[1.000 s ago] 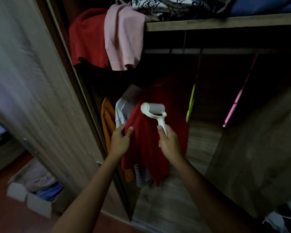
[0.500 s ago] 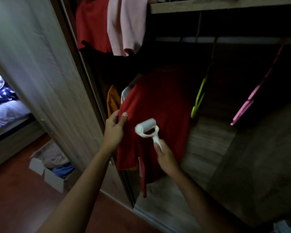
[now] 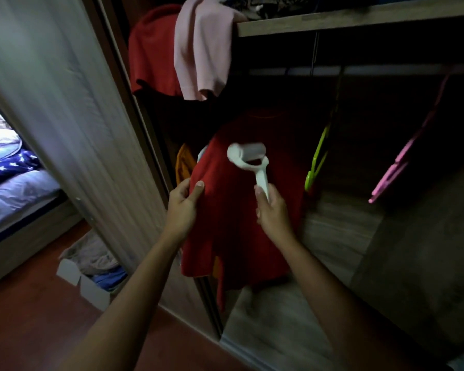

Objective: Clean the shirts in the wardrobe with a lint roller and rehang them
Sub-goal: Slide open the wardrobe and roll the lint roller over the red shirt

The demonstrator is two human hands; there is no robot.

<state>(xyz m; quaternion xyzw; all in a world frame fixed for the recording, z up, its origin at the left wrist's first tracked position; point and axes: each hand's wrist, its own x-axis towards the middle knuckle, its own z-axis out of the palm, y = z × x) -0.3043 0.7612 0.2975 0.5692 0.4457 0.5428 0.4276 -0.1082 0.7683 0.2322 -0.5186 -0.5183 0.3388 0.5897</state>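
Here, left hand (image 3: 182, 207) grip pinching red shirt (image 3: 233, 210) edge, right hand (image 3: 273, 212) grip clenched around lint roller (image 3: 248, 159) handle

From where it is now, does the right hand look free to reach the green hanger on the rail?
Probably yes. The green hanger hangs empty just to the right of the red shirt, with nothing between it and the right hand. But that hand is gripping the lint roller, so it would need freeing first.
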